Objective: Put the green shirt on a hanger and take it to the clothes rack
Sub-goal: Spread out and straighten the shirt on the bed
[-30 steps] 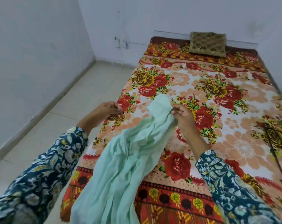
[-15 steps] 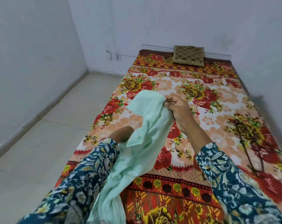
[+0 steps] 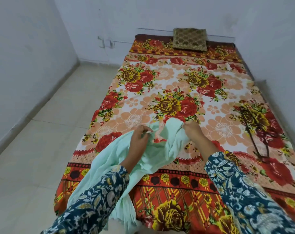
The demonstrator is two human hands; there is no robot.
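Fabric: I am judging the green shirt (image 3: 170, 149) light and limp.
Grip: my left hand (image 3: 140, 137) and right hand (image 3: 192, 132) are pinching its top edge.

- On my feed the shirt (image 3: 170, 149) is plain pale mint green.
- Sheet (image 3: 177, 78): red and yellow roses, peach flowers on white, red-orange border.
- Cushion (image 3: 189, 38): olive-gold, scale pattern.
- Sleeves (image 3: 96, 200): dark blue floral.
- Floor (image 3: 42, 149): beige tiles.

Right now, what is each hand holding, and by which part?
The green shirt: the right hand pinches its top edge, the left hand grips the fabric beside it.
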